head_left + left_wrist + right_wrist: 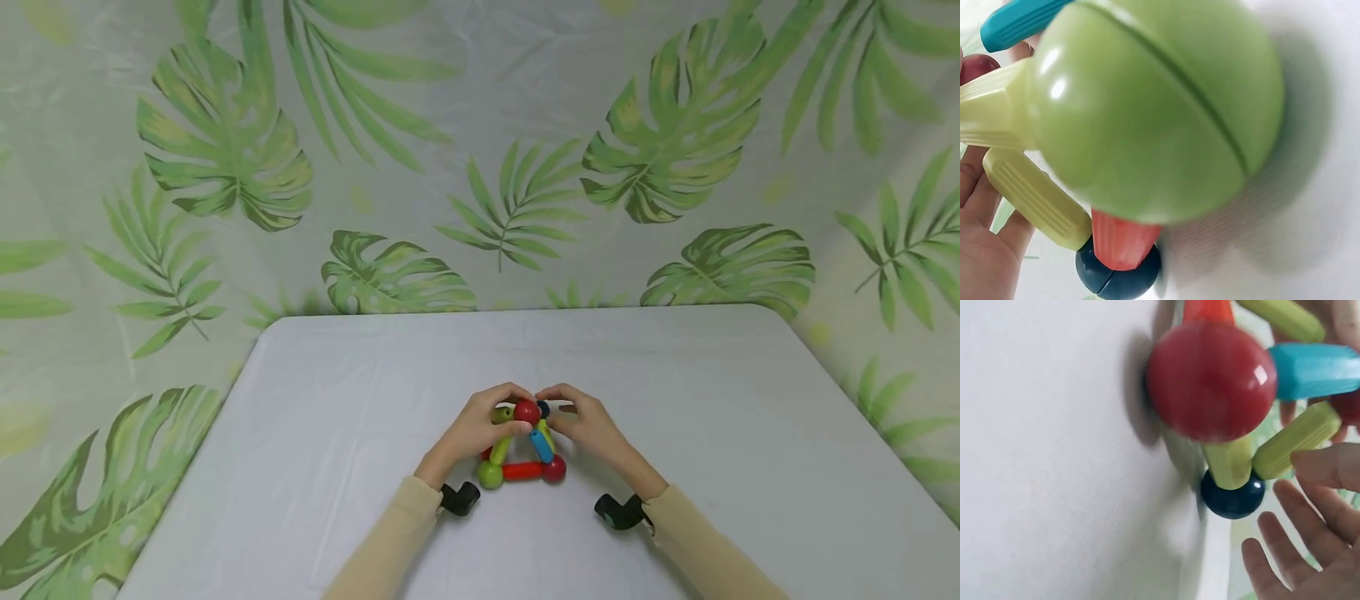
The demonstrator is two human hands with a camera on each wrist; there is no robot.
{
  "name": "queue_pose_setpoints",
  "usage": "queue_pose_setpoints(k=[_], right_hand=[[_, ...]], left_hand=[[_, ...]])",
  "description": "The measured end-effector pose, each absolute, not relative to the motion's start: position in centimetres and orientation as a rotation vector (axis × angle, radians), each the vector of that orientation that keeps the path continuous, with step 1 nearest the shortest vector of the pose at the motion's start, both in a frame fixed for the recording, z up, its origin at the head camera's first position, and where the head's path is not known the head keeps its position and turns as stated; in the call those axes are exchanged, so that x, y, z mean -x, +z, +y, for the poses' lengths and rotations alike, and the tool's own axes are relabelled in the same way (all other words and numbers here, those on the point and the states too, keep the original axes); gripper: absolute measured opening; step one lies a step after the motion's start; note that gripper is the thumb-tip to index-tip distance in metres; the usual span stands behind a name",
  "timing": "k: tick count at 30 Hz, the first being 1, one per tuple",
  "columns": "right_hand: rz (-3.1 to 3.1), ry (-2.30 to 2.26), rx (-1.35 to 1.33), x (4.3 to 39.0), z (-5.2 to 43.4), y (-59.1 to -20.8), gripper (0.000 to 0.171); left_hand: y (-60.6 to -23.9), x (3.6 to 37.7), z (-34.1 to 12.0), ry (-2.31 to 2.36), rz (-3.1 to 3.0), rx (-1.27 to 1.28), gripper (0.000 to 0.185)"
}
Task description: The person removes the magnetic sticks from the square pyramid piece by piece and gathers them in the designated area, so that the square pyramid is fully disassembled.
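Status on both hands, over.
Left hand and right hand pinching the pyramid's top red ball. Pyramid on table. Nothing in the way.

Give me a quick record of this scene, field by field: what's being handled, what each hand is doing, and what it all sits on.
Object: pyramid of sticks and balls
Top piece: red ball at the apex
Base corners in head view: green ball, second red ball, joined by a red stick
Left hand: fingers curled round the top
Right hand: fingertips at the top
Surface: white table
Backdrop: leaf-print sheet
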State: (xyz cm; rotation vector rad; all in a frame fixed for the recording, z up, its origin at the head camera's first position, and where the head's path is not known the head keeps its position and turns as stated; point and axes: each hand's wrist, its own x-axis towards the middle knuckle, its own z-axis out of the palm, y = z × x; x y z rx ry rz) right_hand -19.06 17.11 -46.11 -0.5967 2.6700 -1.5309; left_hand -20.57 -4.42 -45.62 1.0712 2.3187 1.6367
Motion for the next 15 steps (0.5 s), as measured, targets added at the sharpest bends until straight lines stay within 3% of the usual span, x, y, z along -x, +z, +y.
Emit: queue_pose_setpoints(k=[15], right_hand=[[2.635, -1.477, 0.613, 20.00, 16.86, -46.93, 0.023]], left_hand=[[-45.07, 20.52, -4.36, 1.618, 2.301, -1.070, 0.031]])
